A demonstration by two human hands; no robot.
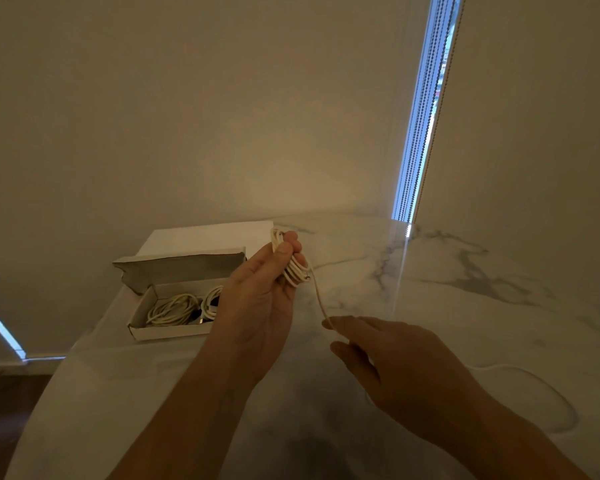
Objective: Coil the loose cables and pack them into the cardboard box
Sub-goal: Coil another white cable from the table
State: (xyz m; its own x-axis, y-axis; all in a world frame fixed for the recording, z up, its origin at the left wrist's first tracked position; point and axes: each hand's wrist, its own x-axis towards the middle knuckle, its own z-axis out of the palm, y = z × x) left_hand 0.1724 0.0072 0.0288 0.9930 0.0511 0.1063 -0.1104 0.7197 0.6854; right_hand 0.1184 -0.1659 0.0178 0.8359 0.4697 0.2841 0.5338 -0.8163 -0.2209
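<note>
My left hand (257,292) is raised above the table and grips a small coil of white cable (297,270) wound around its fingers, thumb pressed on top. From the coil a strand of the same cable runs down to my right hand (392,362), which pinches it between thumb and fingers. The loose tail (548,386) curves across the table to the right. The open cardboard box (142,327) sits left of my left hand, with two coiled white cables (174,308) inside.
The white marble table (465,289) stands against a plain wall. The box lid (181,265) stands open at the back. A window blind with bead chains (420,133) hangs at the right. Dark floor (11,410) shows past the table's left edge.
</note>
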